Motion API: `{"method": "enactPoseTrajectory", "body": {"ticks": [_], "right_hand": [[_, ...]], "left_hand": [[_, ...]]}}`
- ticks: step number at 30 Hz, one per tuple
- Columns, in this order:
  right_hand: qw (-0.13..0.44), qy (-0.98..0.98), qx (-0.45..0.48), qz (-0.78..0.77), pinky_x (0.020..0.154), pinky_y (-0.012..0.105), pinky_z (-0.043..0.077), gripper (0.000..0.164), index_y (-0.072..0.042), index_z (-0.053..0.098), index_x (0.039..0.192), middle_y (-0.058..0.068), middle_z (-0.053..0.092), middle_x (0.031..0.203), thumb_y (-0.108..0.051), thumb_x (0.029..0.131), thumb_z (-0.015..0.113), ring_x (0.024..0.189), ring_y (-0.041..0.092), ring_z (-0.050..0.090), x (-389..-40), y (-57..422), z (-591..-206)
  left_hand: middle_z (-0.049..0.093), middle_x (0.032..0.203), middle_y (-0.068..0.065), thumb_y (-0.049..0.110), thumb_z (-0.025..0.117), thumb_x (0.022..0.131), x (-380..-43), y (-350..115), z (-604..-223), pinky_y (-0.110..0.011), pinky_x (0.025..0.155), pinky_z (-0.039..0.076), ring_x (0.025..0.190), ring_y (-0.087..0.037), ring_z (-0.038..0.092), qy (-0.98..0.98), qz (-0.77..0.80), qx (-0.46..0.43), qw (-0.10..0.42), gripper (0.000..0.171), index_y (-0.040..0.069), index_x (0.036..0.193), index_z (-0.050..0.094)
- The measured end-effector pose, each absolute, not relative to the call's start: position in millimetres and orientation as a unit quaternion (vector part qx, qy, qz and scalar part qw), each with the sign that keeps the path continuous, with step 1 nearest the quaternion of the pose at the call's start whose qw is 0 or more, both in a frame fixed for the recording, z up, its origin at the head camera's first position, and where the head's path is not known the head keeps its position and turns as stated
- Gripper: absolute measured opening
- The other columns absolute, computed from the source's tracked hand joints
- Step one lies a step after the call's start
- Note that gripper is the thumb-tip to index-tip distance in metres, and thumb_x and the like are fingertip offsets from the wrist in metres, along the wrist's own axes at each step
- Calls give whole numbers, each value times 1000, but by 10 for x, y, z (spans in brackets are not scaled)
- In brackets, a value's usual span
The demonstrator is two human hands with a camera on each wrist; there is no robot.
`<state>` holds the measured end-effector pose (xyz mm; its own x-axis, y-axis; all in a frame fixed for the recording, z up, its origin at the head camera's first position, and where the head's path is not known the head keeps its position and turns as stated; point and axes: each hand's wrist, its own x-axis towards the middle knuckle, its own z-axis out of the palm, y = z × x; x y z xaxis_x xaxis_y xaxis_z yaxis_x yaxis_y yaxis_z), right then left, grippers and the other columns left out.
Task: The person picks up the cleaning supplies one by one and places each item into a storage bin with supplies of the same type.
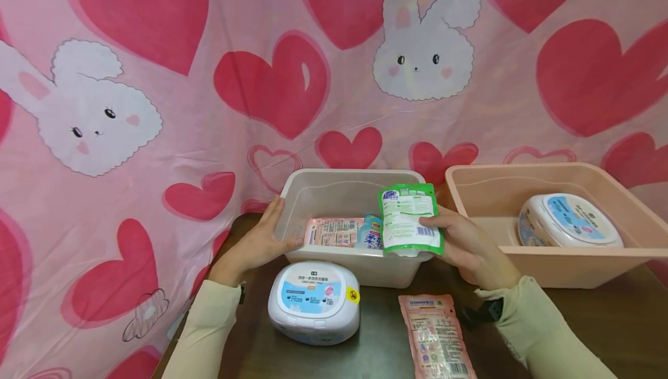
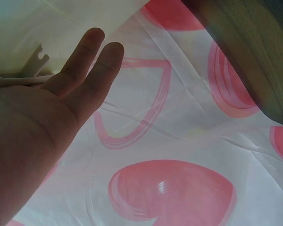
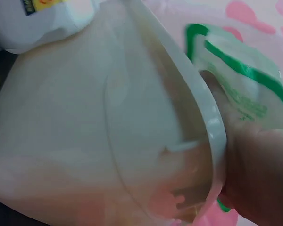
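Note:
My right hand [image 1: 467, 246] pinches a green-edged white pouch [image 1: 409, 222], held upright over the front right corner of a pale plastic bin [image 1: 388, 272]. In the right wrist view, this pouch [image 3: 247, 87] stands beyond the bin's rim [image 3: 210, 117]. My left hand [image 1: 258, 246] rests at the bin's left front corner, its fingers extended along the outside and thumb at the front rim. Those straight fingers [image 2: 96, 77] also show in the left wrist view. Inside the bin lie a pink printed packet [image 1: 334, 232] and a blue pack [image 1: 369, 231], partly hidden by the pouch.
A white lidded tub [image 1: 313, 303] stands on the dark table [image 1: 256, 338] before the pale bin. Right of it lies another pink packet [image 1: 435, 335]. A peach bin [image 1: 548, 266] at the right contains a similar tub [image 1: 579, 219]. Pink heart-printed cloth [image 1: 250, 14] hangs behind.

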<state>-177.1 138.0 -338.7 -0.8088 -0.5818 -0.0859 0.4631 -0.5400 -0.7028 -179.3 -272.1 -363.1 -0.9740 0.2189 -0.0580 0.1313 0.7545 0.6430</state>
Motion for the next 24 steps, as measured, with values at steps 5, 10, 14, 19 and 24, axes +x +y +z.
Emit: {"method": "enactPoseTrajectory", "body": {"ticks": [5, 10, 14, 19, 24], "right_hand": [[315, 379, -77, -867, 102, 45, 48, 68, -14, -6, 160, 14, 38, 146, 4, 106, 32, 118, 28, 60, -1843, 1334, -3394], [328, 385, -79, -859, 110, 49, 38, 72, -16, -10, 161, 19, 9, 162, 4, 105, 30, 122, 29, 54, -1923, 1234, -3372], [337, 392, -72, -853, 113, 59, 24, 74, -21, -14, 161, 19, -1, 165, 4, 104, 25, 139, 40, 33, -1989, 1168, -3369], [323, 420, -66, -846, 115, 65, 11, 76, -21, -20, 159, 22, -8, 165, 5, 102, 22, 149, 45, 2, -2012, 1111, -3372], [319, 424, -63, -846, 117, 64, 2, 77, -21, -22, 159, 21, -17, 164, 4, 99, 20, 148, 45, -8, -2008, 1089, -3363]], "left_hand": [[-1, 169, -4, 54, 78, 81, -1777, -2720, -3604, -70, 108, 29, 147, -43, 22, 934, 339, 88, 65, 118, 16, 164, 4], [0, 169, -5, 55, 76, 82, -1767, -2740, -3609, -69, 108, 29, 145, -44, 25, 936, 334, 94, 58, 116, 14, 164, 5], [0, 169, -5, 57, 76, 82, -1777, -2733, -3629, -68, 108, 30, 144, -44, 27, 936, 332, 100, 57, 116, 14, 164, 6], [0, 169, -6, 56, 76, 82, -1785, -2719, -3625, -68, 108, 30, 146, -44, 23, 932, 342, 103, 58, 117, 13, 164, 5], [0, 169, -8, 55, 76, 82, -1795, -2720, -3633, -69, 108, 29, 146, -45, 22, 930, 347, 107, 58, 116, 12, 163, 5]]}}
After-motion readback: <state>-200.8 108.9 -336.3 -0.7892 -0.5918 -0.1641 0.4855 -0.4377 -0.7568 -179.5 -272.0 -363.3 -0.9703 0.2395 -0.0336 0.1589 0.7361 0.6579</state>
